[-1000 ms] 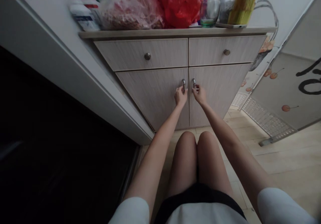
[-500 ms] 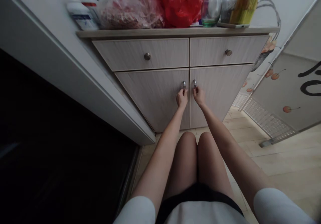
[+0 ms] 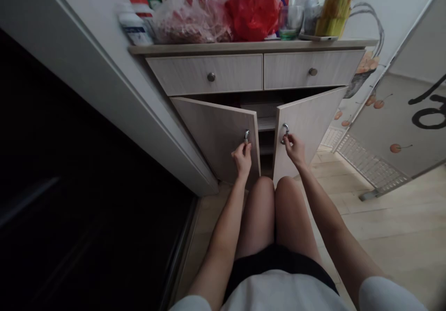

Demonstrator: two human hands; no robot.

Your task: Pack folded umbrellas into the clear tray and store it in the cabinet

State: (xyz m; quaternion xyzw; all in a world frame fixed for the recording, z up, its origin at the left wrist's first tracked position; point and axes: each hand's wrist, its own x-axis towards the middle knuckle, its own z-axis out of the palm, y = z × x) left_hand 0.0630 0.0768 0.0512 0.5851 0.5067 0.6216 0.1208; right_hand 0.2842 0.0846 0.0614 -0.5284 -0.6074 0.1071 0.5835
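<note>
My left hand (image 3: pixel 242 158) pinches the metal door handle (image 3: pixel 247 135) of the left cabinet door (image 3: pixel 216 132). On the right cabinet door (image 3: pixel 310 125), the fingers of my right hand (image 3: pixel 294 148) are closed around a matching handle (image 3: pixel 285 127). Both doors stand partly ajar, swung outward toward my knees. Through the gap between them a pale shelf (image 3: pixel 266 124) shows in the dark inside of the cabinet. What else lies in there is too dark to make out.
Two shut drawers with round knobs (image 3: pixel 211 77) sit above the doors. The cabinet top (image 3: pixel 209 47) carries white bottles (image 3: pixel 135 28), a clear plastic bag (image 3: pixel 191 18), a red bag (image 3: pixel 252 9), a glass (image 3: pixel 290 23) and a yellow packet (image 3: pixel 333 16). A panel with painted cherries (image 3: pixel 395 148) stands at right.
Both cabinet doors have swung open from shut, pulled toward me by their handles. My hands have moved apart and closer to my body, and the shelf inside has come into sight.
</note>
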